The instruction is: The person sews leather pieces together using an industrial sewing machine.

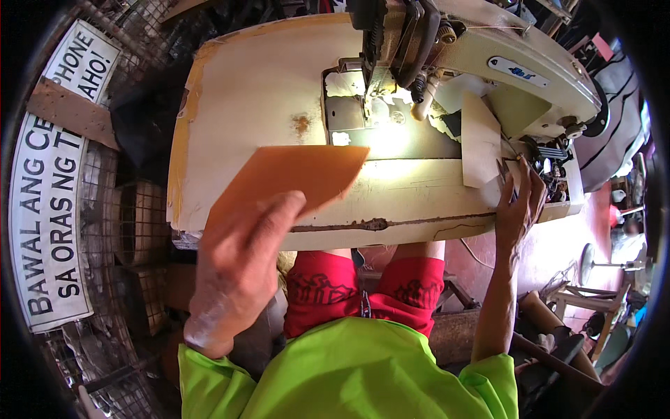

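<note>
My left hand [241, 262] is raised over the front left edge of the sewing table [244, 91], pinching a flat orange-brown sheet [293, 171] between thumb and fingers. The sheet has straight cut edges, and its far corner points toward the sewing machine [460, 35]; its material is unclear. At the table's right end, my right hand [518, 202] is closed around slim pointed scissors [504, 171], their handles mostly covered by my fingers. Just left of them a pale flat piece [480, 140] leans beside the machine arm. Lamp light falls on the metal needle plate [349, 112].
An open compartment [555, 164] with small parts sits at the table's right end. A wire-mesh partition [101, 202] with a white sign [49, 223] stands at left. The table's front edge [377, 224] is chipped. A wooden stool [593, 297] is on the right.
</note>
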Demonstrator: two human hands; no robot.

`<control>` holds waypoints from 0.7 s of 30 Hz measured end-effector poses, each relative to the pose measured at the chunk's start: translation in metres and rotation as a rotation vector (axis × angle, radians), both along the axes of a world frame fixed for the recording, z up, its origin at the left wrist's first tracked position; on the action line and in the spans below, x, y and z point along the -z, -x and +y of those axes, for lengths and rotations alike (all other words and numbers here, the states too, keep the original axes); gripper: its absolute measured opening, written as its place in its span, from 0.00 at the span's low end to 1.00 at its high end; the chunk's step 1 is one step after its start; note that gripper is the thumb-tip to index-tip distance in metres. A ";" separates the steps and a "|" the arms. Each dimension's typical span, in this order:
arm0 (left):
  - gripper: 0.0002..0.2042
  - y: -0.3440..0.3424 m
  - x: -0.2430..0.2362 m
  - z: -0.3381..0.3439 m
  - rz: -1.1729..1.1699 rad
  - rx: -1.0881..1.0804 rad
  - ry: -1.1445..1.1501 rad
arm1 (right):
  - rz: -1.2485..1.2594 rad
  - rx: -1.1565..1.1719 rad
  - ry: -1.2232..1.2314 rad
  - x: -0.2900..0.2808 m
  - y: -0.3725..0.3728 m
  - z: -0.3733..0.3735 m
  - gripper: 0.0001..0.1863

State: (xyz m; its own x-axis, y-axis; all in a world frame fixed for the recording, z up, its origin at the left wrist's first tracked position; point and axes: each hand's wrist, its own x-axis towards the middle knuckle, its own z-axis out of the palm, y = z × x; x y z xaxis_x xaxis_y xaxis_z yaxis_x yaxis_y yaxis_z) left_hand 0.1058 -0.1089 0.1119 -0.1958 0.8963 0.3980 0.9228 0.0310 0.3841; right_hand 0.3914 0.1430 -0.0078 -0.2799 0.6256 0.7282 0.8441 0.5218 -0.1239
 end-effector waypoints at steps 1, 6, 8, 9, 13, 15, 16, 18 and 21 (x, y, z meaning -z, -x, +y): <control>0.20 0.002 -0.010 0.003 0.008 0.005 -0.009 | 0.015 -0.056 -0.011 -0.005 0.003 -0.009 0.20; 0.10 0.021 -0.064 0.023 0.142 -0.001 0.045 | 0.159 -0.373 0.262 -0.021 0.028 -0.063 0.20; 0.09 0.040 -0.073 0.040 0.199 0.176 0.096 | 0.211 -0.462 0.347 -0.026 0.044 -0.081 0.20; 0.09 0.050 -0.070 0.055 0.196 0.174 0.137 | 0.240 -0.520 0.374 -0.027 0.054 -0.089 0.21; 0.11 0.069 -0.011 0.120 0.124 0.366 0.352 | 0.130 -0.793 0.296 -0.022 0.092 -0.112 0.23; 0.12 0.074 0.023 0.150 0.210 0.347 0.463 | 0.025 -0.825 0.356 -0.015 0.104 -0.119 0.24; 0.12 0.077 0.036 0.159 0.201 0.359 0.459 | -0.056 -0.823 0.401 -0.010 0.108 -0.121 0.25; 0.12 0.080 0.054 0.171 0.233 0.268 0.541 | -0.041 -0.815 0.393 -0.002 0.112 -0.121 0.26; 0.12 0.083 0.068 0.174 0.288 0.232 0.473 | -0.063 -0.805 0.426 0.006 0.111 -0.118 0.27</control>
